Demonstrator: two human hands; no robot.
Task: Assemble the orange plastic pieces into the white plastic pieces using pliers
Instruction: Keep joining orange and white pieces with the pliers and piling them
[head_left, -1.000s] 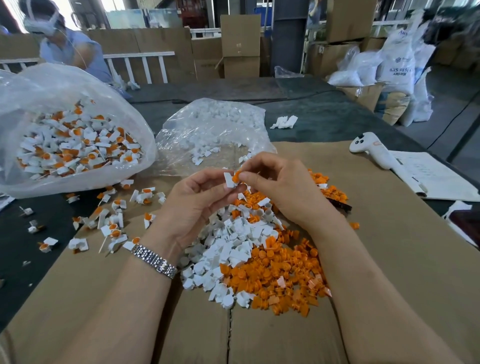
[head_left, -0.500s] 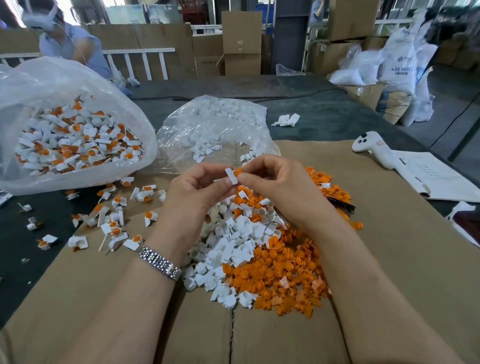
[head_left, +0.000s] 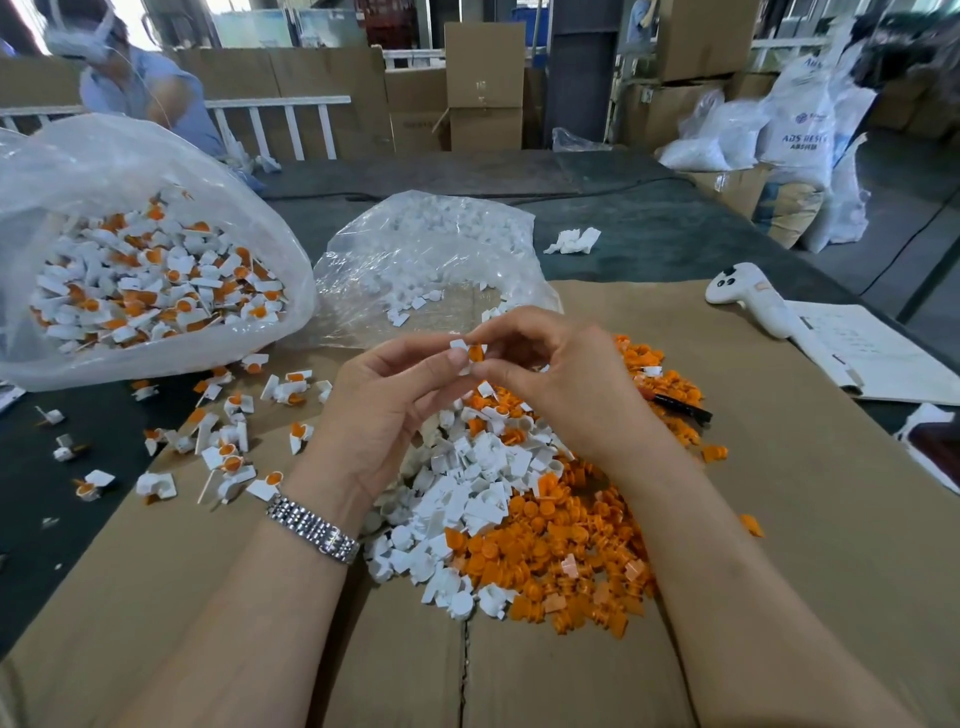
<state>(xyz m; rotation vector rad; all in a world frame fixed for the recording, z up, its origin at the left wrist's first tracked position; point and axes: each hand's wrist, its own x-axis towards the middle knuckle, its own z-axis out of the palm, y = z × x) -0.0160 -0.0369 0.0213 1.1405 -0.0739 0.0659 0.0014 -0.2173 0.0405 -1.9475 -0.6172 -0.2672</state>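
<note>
My left hand (head_left: 379, 410) pinches a small white plastic piece (head_left: 460, 345) between thumb and fingers. My right hand (head_left: 561, 379) pinches an orange plastic piece (head_left: 476, 353) against it, fingertips of both hands meeting above the pile. Below them lies a heap of loose white pieces (head_left: 467, 499) and orange pieces (head_left: 571, 551) on the cardboard sheet (head_left: 779, 519). The pliers (head_left: 678, 406) with dark handles lie half buried at the heap's right edge, untouched.
A big clear bag (head_left: 156, 171) of assembled pieces sits at the left, with assembled pieces (head_left: 228, 452) scattered before it. A clear bag of white pieces (head_left: 431, 249) lies behind my hands. A white controller (head_left: 748, 299) and papers (head_left: 883, 358) lie at the right. Another person (head_left: 135, 78) works at the back left.
Both hands stay together over the pile. The orange piece has shifted slightly against the white piece between my fingertips.
</note>
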